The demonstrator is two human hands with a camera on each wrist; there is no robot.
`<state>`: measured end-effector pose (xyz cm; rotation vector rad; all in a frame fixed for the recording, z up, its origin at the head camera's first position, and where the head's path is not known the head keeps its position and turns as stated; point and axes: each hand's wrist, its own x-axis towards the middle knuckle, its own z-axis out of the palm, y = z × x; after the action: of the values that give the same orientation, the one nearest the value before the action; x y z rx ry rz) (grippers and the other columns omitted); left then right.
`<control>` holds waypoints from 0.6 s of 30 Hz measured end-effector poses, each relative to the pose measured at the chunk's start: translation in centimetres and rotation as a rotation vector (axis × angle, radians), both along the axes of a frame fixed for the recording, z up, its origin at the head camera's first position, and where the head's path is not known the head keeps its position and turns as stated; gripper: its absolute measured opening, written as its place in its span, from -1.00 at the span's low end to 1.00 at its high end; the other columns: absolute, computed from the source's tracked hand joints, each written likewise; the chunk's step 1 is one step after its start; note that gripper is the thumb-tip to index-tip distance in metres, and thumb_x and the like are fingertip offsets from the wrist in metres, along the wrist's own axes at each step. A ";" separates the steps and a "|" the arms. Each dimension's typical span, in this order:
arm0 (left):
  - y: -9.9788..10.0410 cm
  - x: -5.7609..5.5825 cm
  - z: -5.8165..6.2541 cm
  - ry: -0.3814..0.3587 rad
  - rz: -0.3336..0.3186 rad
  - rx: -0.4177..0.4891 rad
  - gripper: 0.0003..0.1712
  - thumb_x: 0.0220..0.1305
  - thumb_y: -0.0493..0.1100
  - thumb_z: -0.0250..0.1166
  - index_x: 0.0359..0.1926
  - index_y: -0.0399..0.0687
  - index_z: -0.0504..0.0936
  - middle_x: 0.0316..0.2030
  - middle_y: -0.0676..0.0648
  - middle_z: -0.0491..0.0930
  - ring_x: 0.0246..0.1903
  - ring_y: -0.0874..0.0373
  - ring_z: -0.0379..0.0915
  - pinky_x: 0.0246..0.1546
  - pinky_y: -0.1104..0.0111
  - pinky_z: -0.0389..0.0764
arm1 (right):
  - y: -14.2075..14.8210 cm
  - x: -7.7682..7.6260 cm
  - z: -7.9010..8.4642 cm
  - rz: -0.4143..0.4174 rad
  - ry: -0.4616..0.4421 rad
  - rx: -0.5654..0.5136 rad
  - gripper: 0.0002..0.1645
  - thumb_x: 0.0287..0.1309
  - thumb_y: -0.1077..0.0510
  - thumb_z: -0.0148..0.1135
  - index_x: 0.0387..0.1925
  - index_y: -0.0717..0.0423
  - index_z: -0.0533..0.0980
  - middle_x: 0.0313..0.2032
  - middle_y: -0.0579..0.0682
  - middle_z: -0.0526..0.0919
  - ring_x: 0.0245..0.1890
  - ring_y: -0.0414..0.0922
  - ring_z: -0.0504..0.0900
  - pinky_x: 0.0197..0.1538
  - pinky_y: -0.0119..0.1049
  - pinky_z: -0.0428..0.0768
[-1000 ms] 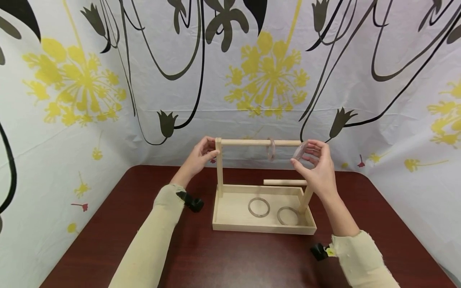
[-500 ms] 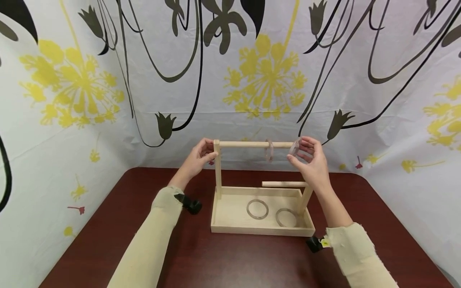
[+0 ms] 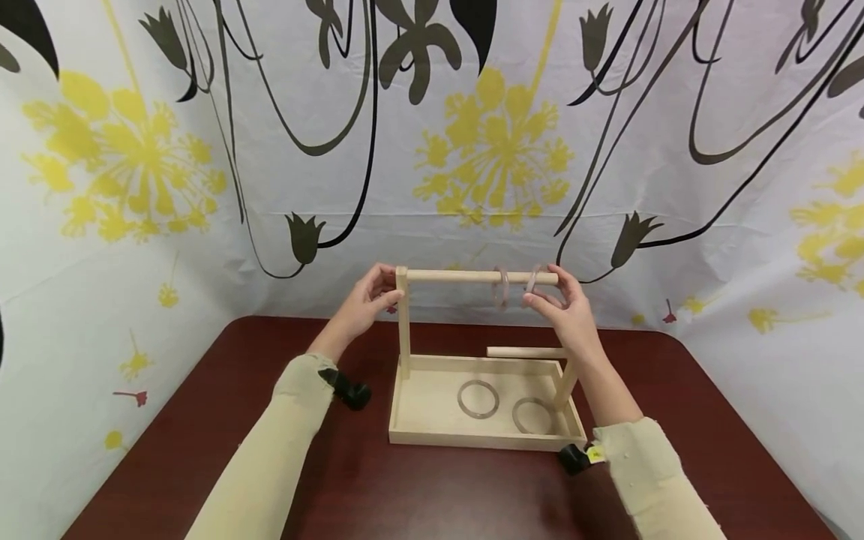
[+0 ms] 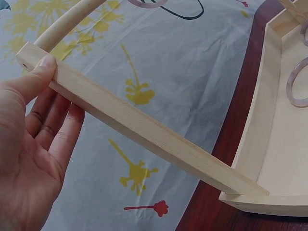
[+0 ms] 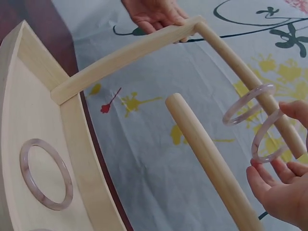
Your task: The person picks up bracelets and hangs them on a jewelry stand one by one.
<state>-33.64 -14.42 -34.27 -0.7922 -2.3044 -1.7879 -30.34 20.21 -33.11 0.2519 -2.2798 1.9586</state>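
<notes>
A wooden bangle stand has an upper rod [image 3: 452, 276] reaching right from a tall post [image 3: 404, 330]. My left hand [image 3: 364, 307] pinches the top of that post, thumb in front and fingers behind, as the left wrist view shows. Near the rod's free end, my right hand [image 3: 568, 315] holds a pale, translucent bangle [image 5: 255, 146] between thumb and fingertips. The rod passes through this bangle. Just left of it, a second bangle [image 3: 505, 291] hangs on the same rod. Two more bangles, one left [image 3: 460, 399] and one right [image 3: 514, 415], lie flat in the stand's tray [image 3: 472, 439].
Below the upper rod, a shorter lower rod [image 3: 523, 352] points left from a short post [image 3: 564, 386] at the tray's right end, partly behind my right hand. The stand sits on a dark red table [image 3: 405, 495]. A patterned white cloth [image 3: 405, 187] hangs behind.
My right hand has moved left, bringing its bangle from beyond the rod's free end onto the rod. The left hand keeps its hold on the post. The view has shifted slightly.
</notes>
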 end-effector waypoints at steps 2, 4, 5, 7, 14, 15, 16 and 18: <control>-0.1 0.0 0.0 0.000 0.003 -0.010 -0.68 0.46 -0.33 0.13 0.15 -0.34 0.34 0.05 -0.39 0.50 -0.12 0.18 0.48 -0.22 0.41 0.58 | -0.2 -0.1 -0.1 0.028 -0.012 -0.058 -0.04 0.32 0.05 0.29 0.57 -0.10 -0.03 0.57 0.00 0.02 0.14 -0.45 0.50 0.19 -0.61 0.48; -0.2 -0.2 0.1 0.003 0.000 -0.019 -0.67 0.46 -0.33 0.13 0.16 -0.34 0.34 0.04 -0.37 0.50 -0.11 0.17 0.48 -0.22 0.42 0.58 | -0.3 -0.3 -0.2 0.062 -0.011 -0.124 -0.05 0.33 0.12 0.27 0.56 -0.04 -0.04 0.54 0.02 0.09 0.15 -0.39 0.51 0.17 -0.60 0.50; -0.2 -0.3 0.1 0.010 -0.003 -0.022 -0.67 0.46 -0.33 0.13 0.16 -0.34 0.34 0.04 -0.37 0.51 -0.11 0.17 0.48 -0.22 0.42 0.58 | -0.3 -0.3 -0.2 0.076 -0.004 -0.151 -0.06 0.33 0.15 0.26 0.56 -0.01 -0.03 0.51 0.01 0.13 0.14 -0.37 0.52 0.16 -0.60 0.51; -0.2 -0.6 0.2 0.025 -0.009 -0.025 -0.68 0.46 -0.33 0.13 0.15 -0.34 0.34 0.02 -0.36 0.51 -0.13 0.18 0.48 -0.23 0.42 0.57 | -0.4 -0.5 -0.2 0.108 0.009 -0.210 -0.08 0.34 0.21 0.24 0.55 0.05 -0.03 0.44 -0.01 0.22 0.14 -0.32 0.53 0.14 -0.60 0.53; -0.4 -1.1 0.1 0.040 -0.014 -0.021 -0.68 0.45 -0.34 0.14 0.14 -0.34 0.36 -0.02 -0.29 0.53 -0.15 0.26 0.48 -0.21 0.42 0.58 | -0.7 -0.8 -0.2 0.178 0.001 -0.324 -0.15 0.33 0.32 0.19 0.51 0.10 0.01 0.24 -0.22 0.38 0.08 -0.34 0.60 0.15 -0.53 0.57; -0.5 -1.1 0.1 0.037 -0.012 -0.024 -0.68 0.44 -0.34 0.14 0.15 -0.35 0.36 -0.02 -0.30 0.53 -0.15 0.25 0.48 -0.20 0.41 0.59 | -0.7 -0.8 -0.2 0.180 -0.005 -0.319 -0.16 0.34 0.31 0.19 0.51 0.09 0.02 0.23 -0.23 0.38 0.09 -0.34 0.60 0.15 -0.53 0.56; -0.5 -1.0 0.1 0.035 -0.008 -0.029 -0.68 0.44 -0.34 0.15 0.15 -0.35 0.36 -0.02 -0.31 0.53 -0.14 0.23 0.48 -0.19 0.39 0.59 | -0.8 -0.8 -0.3 0.180 -0.010 -0.309 -0.16 0.35 0.30 0.18 0.51 0.10 0.01 0.23 -0.23 0.38 0.10 -0.34 0.59 0.15 -0.54 0.56; -0.6 -0.9 0.1 0.025 0.001 -0.032 -0.67 0.44 -0.35 0.15 0.15 -0.36 0.36 0.00 -0.33 0.52 -0.11 0.20 0.48 -0.14 0.30 0.62 | -0.9 -0.7 -0.3 0.183 -0.022 -0.304 -0.16 0.35 0.28 0.18 0.52 0.09 0.01 0.23 -0.21 0.38 0.12 -0.32 0.56 0.15 -0.54 0.56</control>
<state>-34.50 -15.01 -34.18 -0.8137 -2.3222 -1.7351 -31.09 19.29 -33.45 0.4192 -1.9939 2.3725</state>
